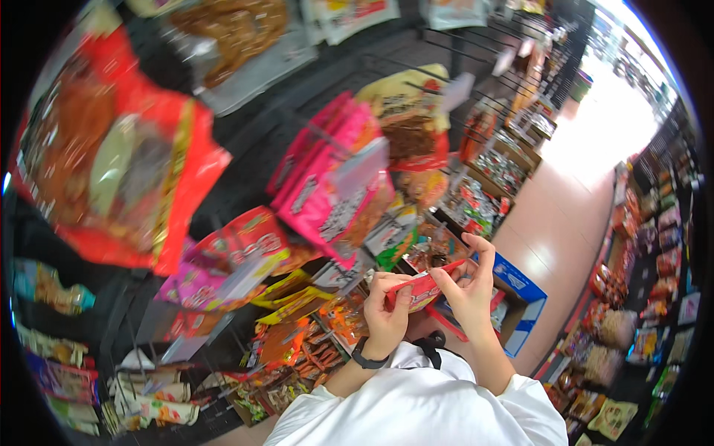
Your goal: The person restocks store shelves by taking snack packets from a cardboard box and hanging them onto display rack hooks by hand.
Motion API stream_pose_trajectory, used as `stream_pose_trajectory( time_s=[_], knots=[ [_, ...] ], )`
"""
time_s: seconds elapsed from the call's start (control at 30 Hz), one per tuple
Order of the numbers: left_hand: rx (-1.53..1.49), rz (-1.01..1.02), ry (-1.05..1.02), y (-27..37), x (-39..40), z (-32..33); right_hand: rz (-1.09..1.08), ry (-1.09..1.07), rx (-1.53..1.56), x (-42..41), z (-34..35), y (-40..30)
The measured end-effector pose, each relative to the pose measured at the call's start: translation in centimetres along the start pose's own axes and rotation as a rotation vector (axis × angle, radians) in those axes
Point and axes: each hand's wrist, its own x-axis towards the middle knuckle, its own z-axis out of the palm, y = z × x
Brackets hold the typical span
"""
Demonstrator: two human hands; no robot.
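Note:
A red snack packet (pixel 425 294) is held up in front of my body. My left hand (pixel 389 305), with a black band on its wrist, pinches the packet's left end between thumb and fingers. At the packet's upper right edge, my right hand (pixel 466 283) has its thumb on the rim, and its index finger is raised. Beyond the packet, pink snack bags (pixel 334 187) hang on a hook of the black rack. Below and right of my right hand is a blue-edged cardboard box (pixel 521 312), partly covered by my forearm.
A large red food bag (pixel 128 161) hangs close at the left. Red and purple bags (pixel 234 256) hang on protruding wire hooks with price-tag holders. Boxes of small packets (pixel 485 167) line the rack's foot. Across the tiled aisle floor (pixel 574 184) stands another stocked shelf (pixel 630 312).

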Motion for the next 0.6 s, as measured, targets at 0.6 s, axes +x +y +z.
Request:
stream_pose_trajectory(
  time_s=[0.6],
  knots=[
    [-0.09,-0.014,0.414,4.9,1.8,-10.0,-0.016,-0.607,0.3,1.4,13.3,-3.1]
  ],
)
